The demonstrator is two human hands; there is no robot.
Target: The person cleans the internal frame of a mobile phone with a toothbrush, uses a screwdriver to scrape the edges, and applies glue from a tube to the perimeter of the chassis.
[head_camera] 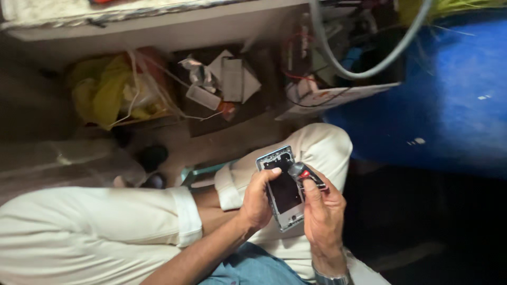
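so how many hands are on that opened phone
2. The left hand grips the opened phone along its left edge; the right hand is at its right edge, holding a red and black tool against it. No other hands show.

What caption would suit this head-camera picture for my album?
Seated person's left hand steadies an opened phone frame while the right hand holds a red-and-black screwdriver against it.

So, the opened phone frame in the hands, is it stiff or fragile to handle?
The phone frame looks thin and flat, so probably light and fairly stiff, yet likely fragile with its inside exposed. The left hand grips one edge only; the right hand holds a red-black tool against it, so it might twist.
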